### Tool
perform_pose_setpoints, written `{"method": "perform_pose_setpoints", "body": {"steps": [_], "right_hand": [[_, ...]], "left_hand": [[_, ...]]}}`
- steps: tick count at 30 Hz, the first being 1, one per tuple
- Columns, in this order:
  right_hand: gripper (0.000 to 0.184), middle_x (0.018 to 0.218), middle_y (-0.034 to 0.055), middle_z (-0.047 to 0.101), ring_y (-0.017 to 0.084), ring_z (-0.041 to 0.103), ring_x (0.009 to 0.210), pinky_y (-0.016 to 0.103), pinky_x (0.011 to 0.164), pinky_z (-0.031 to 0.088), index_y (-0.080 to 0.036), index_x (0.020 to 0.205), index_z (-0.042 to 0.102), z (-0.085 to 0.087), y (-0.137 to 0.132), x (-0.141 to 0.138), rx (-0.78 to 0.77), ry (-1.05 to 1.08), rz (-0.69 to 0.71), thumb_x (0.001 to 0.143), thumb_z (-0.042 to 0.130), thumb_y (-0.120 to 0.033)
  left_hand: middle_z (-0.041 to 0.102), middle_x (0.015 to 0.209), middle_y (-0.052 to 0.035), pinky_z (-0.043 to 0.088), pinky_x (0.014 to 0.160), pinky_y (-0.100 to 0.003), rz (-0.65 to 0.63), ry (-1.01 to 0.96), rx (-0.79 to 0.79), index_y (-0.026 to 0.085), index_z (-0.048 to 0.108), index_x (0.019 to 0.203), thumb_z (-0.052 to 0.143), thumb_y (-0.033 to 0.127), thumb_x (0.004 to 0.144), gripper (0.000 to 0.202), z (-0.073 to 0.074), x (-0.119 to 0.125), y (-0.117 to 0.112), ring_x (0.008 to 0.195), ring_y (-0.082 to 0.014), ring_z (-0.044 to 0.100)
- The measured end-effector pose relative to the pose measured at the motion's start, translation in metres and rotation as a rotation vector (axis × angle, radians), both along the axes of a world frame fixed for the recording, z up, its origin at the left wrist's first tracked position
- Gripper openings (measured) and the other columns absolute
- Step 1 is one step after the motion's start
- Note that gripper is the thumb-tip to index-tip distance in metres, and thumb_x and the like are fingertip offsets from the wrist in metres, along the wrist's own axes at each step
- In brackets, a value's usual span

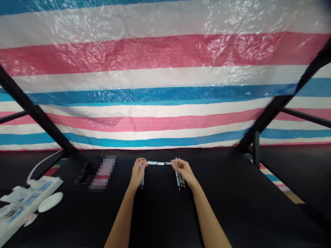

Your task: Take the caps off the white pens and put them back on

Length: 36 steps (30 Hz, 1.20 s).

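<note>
A white pen (160, 163) with a grey end is held level between my two hands, above the black table. My left hand (137, 172) pinches its left end. The fingers of my right hand (184, 170) are closed on its grey right end. Below my left hand lie a couple of pens (142, 182), partly hidden by it. Several white and grey pens (179, 181) lie side by side under my right hand, tips toward me; their far ends are partly covered by the fingers.
A dark phone (89, 170) lies at the left beside a blurred-out pinkish item (103, 174). Nearer left are a white power strip (28, 203) with a cable and a white mouse-shaped object (51, 202). Black frame bars (36, 113) and striped sheeting (160, 75) stand behind the table (162, 220).
</note>
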State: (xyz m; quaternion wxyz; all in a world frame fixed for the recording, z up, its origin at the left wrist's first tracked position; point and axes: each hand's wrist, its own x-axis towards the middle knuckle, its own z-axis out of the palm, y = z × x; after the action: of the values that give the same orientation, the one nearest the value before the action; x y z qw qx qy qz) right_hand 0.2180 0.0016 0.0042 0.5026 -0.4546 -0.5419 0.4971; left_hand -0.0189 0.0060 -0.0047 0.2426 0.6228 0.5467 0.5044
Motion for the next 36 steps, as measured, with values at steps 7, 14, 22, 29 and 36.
{"method": "perform_pose_setpoints", "body": {"steps": [7, 14, 22, 29, 36], "right_hand": [[0.029, 0.065, 0.0002, 0.06, 0.013, 0.051, 0.058, 0.026, 0.056, 0.04, -0.019, 0.085, 0.069, -0.0018, 0.0007, -0.0003, 0.014, -0.016, 0.003, 0.065, 0.07, -0.04], [0.031, 0.065, 0.0003, 0.061, 0.013, 0.054, 0.06, 0.027, 0.059, 0.043, -0.019, 0.084, 0.069, -0.0003, 0.0003, -0.0002, -0.022, 0.025, -0.008, 0.062, 0.071, -0.04], [0.037, 0.073, 0.0047, 0.068, 0.017, 0.06, 0.064, 0.03, 0.061, 0.046, -0.018, 0.087, 0.07, -0.0018, 0.002, 0.0, -0.036, 0.005, -0.004, 0.062, 0.07, -0.046], [0.046, 0.069, 0.0056, 0.068, 0.022, 0.06, 0.074, 0.034, 0.075, 0.042, -0.02, 0.064, 0.07, -0.0028, 0.0021, -0.0001, 0.176, -0.389, -0.093, 0.082, 0.045, -0.053], [0.026, 0.084, 0.0031, 0.07, 0.021, 0.059, 0.085, 0.037, 0.087, 0.038, -0.024, 0.09, 0.069, -0.0026, 0.001, 0.0033, 0.224, -0.465, -0.14, 0.079, 0.054, -0.042]], "left_hand": [[0.057, 0.094, -0.0078, 0.042, 0.086, -0.033, 0.026, -0.05, -0.001, 0.019, 0.054, 0.061, 0.042, 0.042, 0.084, 0.035, -0.0035, 0.0039, -0.002, 0.097, -0.0219, 0.055], [0.057, 0.095, -0.0072, 0.042, 0.087, -0.033, -0.005, -0.038, 0.004, 0.019, 0.056, 0.061, 0.042, 0.042, 0.084, 0.035, -0.003, 0.0035, -0.0021, 0.097, -0.0213, 0.056], [0.057, 0.098, -0.0078, 0.042, 0.087, -0.034, -0.026, -0.013, -0.015, 0.019, 0.057, 0.062, 0.042, 0.042, 0.084, 0.036, -0.0027, 0.0038, -0.0032, 0.097, -0.0214, 0.056], [0.058, 0.099, -0.0078, 0.042, 0.088, -0.034, -0.029, -0.008, -0.008, 0.019, 0.056, 0.061, 0.042, 0.041, 0.084, 0.035, -0.0009, 0.0041, -0.0032, 0.097, -0.0213, 0.056], [0.056, 0.101, -0.0081, 0.042, 0.089, -0.035, -0.04, 0.005, -0.022, 0.018, 0.056, 0.061, 0.04, 0.04, 0.085, 0.035, -0.0017, 0.0036, -0.0035, 0.1, -0.0216, 0.056]]}}
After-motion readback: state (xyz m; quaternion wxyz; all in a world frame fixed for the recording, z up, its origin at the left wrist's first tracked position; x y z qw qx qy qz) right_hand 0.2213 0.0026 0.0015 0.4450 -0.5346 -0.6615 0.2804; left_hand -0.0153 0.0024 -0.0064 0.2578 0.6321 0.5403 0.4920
